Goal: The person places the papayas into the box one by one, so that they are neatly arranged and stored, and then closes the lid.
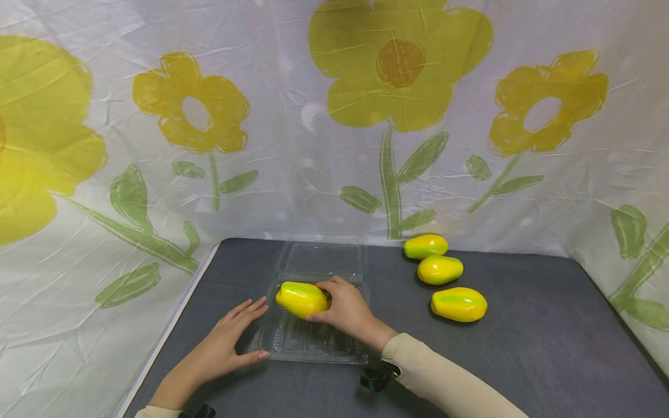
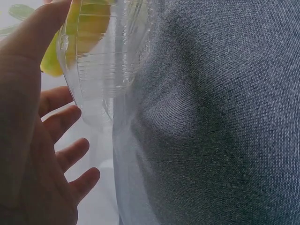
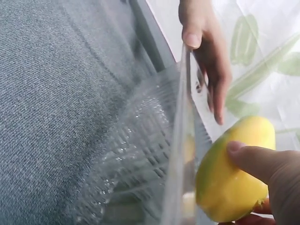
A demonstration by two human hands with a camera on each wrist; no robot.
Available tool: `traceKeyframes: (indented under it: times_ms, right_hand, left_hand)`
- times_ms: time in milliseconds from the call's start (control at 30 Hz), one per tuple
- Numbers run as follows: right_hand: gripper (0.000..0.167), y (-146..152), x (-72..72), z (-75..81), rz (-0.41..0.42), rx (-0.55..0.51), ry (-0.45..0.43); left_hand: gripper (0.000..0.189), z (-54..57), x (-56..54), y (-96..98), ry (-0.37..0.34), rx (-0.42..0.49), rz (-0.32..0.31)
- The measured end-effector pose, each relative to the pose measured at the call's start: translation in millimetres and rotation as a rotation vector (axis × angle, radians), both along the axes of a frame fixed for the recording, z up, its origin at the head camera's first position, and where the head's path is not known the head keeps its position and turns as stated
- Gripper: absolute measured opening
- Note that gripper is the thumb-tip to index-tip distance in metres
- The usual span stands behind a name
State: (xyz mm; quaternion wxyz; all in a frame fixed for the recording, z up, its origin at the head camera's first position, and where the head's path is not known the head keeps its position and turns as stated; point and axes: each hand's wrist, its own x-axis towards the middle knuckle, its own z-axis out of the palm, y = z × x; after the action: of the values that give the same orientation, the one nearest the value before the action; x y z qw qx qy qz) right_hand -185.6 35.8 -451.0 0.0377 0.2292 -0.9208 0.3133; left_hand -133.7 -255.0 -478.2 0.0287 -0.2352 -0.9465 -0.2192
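My right hand (image 1: 347, 307) grips a yellow-green papaya (image 1: 300, 299) by its right end, over the back part of a clear plastic clamshell box (image 1: 313, 352). In the right wrist view the thumb presses on the side of the papaya (image 3: 239, 173), just above the box rim (image 3: 187, 108). At the box's left side is my left hand (image 1: 225, 339), fingers spread and fairly straight, with fingertips right at the edge. The left wrist view shows that hand (image 2: 42, 126) beside the clear box wall (image 2: 101, 70). The box's lid (image 1: 324, 258) lies folded back, away from me.
To the right of the box lie three more papayas: one at the back (image 1: 425, 247), a middle one (image 1: 441, 270) and a nearer one (image 1: 459, 305). A dark grey cloth (image 1: 522, 337) covers the table. Behind it hangs a white curtain (image 1: 282, 174) with printed flowers.
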Motion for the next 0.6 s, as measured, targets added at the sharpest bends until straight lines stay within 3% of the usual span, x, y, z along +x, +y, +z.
traceKeyframes:
  times_ms: [600]
  right_hand:
    - [0.067, -11, -0.2, -17.1, -0.007, 0.007, -0.004]
  left_hand:
    - [0.089, 0.4, 1.2, 0.3, -0.011, 0.017, 0.002]
